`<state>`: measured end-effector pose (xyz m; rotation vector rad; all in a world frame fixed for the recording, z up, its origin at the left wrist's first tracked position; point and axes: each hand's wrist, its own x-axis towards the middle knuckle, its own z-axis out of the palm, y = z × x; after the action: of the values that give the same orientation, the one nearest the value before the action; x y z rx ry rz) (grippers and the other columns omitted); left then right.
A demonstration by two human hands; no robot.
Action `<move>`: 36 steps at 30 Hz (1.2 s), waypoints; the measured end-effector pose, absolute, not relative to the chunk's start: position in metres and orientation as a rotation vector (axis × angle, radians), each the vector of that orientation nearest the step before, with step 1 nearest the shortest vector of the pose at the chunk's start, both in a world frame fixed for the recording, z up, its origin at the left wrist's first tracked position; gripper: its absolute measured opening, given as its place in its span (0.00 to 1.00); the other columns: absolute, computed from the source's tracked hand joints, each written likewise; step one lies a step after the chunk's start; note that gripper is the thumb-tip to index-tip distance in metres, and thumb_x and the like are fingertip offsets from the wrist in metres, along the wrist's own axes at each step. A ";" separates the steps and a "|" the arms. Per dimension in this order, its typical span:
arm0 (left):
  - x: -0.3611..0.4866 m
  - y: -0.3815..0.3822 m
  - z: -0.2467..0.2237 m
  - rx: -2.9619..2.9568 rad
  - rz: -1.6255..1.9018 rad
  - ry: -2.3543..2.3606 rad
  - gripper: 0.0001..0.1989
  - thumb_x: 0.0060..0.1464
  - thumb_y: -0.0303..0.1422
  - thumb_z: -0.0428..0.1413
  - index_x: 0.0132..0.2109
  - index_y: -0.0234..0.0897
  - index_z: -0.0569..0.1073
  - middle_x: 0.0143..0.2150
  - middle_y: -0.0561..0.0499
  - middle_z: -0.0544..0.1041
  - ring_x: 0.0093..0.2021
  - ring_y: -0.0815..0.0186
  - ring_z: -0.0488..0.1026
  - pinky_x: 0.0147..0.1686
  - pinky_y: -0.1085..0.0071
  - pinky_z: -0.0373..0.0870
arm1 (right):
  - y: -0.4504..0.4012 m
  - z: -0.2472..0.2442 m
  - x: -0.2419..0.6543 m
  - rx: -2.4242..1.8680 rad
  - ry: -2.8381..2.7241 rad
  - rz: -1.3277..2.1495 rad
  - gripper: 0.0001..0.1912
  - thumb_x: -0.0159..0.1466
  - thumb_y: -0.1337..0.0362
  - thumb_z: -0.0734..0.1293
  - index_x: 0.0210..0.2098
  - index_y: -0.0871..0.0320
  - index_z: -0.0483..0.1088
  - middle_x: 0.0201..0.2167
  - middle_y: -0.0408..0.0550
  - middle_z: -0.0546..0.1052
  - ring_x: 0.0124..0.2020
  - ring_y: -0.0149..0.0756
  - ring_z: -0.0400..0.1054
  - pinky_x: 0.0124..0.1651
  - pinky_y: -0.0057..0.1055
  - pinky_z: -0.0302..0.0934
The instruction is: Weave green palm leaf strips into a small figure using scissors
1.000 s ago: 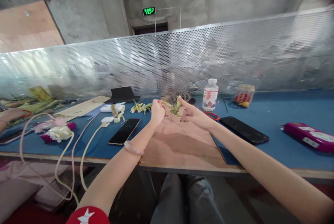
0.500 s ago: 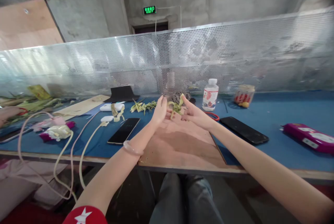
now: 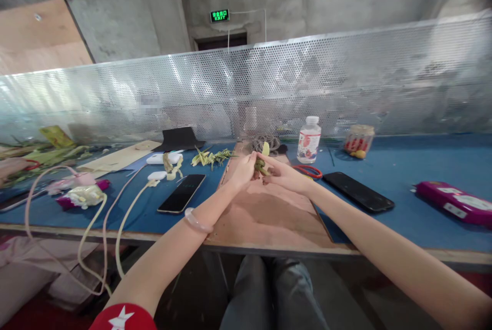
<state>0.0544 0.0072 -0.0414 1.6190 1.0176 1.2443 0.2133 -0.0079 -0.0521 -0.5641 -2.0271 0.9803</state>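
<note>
Over the brown board [image 3: 269, 217] my two hands meet at a small folded piece of green-yellow leaf strips [image 3: 260, 167]. One pale yellow end [image 3: 266, 149] sticks up above the fingers. My left hand [image 3: 243, 172] is closed on its left side, the fingertips partly hidden. From the right, my right hand [image 3: 288, 175] pinches the same piece, thumb and fingers drawn together. Left of my hands lies a bunch of green and yellow leaf pieces [image 3: 211, 157]. A coil of grey wire or cord [image 3: 265, 142] sits just behind my hands.
A phone [image 3: 182, 193] and white plugs with cables [image 3: 157, 175] lie left. On the right are a white bottle [image 3: 309, 140], red-handled scissors [image 3: 310, 171], a black phone [image 3: 357, 191], a jar [image 3: 360, 140] and a purple case [image 3: 453, 202]. Another person's hand [image 3: 11, 168] shows far left.
My hands have come closer together around the leaf piece. Its strips, spread out and more visible before, are now mostly covered by my fingers.
</note>
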 end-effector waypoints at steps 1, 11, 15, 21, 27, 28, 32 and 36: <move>0.054 0.007 -0.041 1.599 1.242 1.013 0.18 0.60 0.43 0.42 0.32 0.34 0.65 0.16 0.56 0.63 0.12 0.73 0.59 0.14 0.77 0.55 | -0.009 -0.051 0.213 -0.576 -2.028 0.974 0.38 0.58 0.66 0.65 0.65 0.49 0.48 0.48 0.47 0.70 0.33 0.30 0.65 0.42 0.37 0.68; 0.050 0.015 -0.041 1.611 1.222 1.098 0.15 0.60 0.38 0.43 0.29 0.35 0.65 0.17 0.54 0.66 0.14 0.74 0.57 0.17 0.76 0.52 | -0.006 -0.051 0.212 -0.681 -1.891 0.932 0.34 0.59 0.66 0.64 0.64 0.53 0.52 0.36 0.45 0.74 0.28 0.31 0.68 0.42 0.40 0.68; 0.046 0.020 -0.043 1.665 1.199 1.123 0.17 0.60 0.37 0.43 0.26 0.35 0.65 0.13 0.54 0.63 0.13 0.73 0.56 0.17 0.75 0.50 | -0.009 -0.049 0.212 -0.666 -1.848 0.941 0.35 0.59 0.67 0.64 0.65 0.54 0.49 0.27 0.40 0.72 0.27 0.31 0.68 0.45 0.41 0.67; 0.045 0.018 -0.039 1.676 1.170 1.094 0.16 0.60 0.38 0.42 0.28 0.35 0.66 0.15 0.53 0.66 0.13 0.73 0.54 0.17 0.75 0.48 | -0.007 -0.048 0.214 -0.642 -1.772 0.971 0.35 0.59 0.66 0.64 0.64 0.55 0.50 0.24 0.39 0.71 0.27 0.31 0.68 0.44 0.39 0.66; 0.044 0.016 -0.034 1.648 1.126 1.044 0.17 0.58 0.41 0.44 0.29 0.36 0.66 0.17 0.53 0.68 0.13 0.74 0.52 0.16 0.75 0.44 | -0.003 -0.049 0.219 -0.663 -1.798 0.930 0.34 0.60 0.65 0.64 0.64 0.56 0.50 0.24 0.41 0.73 0.28 0.33 0.69 0.44 0.40 0.66; 0.044 0.016 -0.034 1.636 1.113 1.038 0.18 0.58 0.44 0.44 0.29 0.36 0.67 0.16 0.52 0.67 0.13 0.74 0.51 0.16 0.75 0.43 | -0.003 -0.049 0.219 -0.664 -1.816 0.923 0.35 0.60 0.65 0.64 0.64 0.56 0.49 0.24 0.40 0.73 0.28 0.33 0.69 0.44 0.40 0.66; 0.042 0.017 -0.034 1.593 1.056 1.045 0.25 0.55 0.51 0.44 0.28 0.34 0.70 0.15 0.51 0.67 0.12 0.75 0.50 0.16 0.74 0.41 | -0.005 -0.049 0.217 -0.649 -1.886 0.882 0.35 0.61 0.64 0.63 0.65 0.55 0.47 0.27 0.41 0.73 0.28 0.33 0.69 0.44 0.40 0.66; 0.041 0.017 -0.033 1.524 1.047 1.038 0.20 0.54 0.46 0.48 0.30 0.33 0.72 0.17 0.50 0.70 0.13 0.74 0.55 0.16 0.75 0.43 | -0.007 -0.048 0.215 -0.664 -1.925 0.850 0.35 0.61 0.64 0.62 0.65 0.55 0.47 0.29 0.43 0.73 0.28 0.32 0.68 0.44 0.40 0.66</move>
<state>0.0415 0.0166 -0.0333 1.5243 1.0384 1.0473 0.2155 -0.0072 -0.0483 -0.6636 -1.9253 0.8504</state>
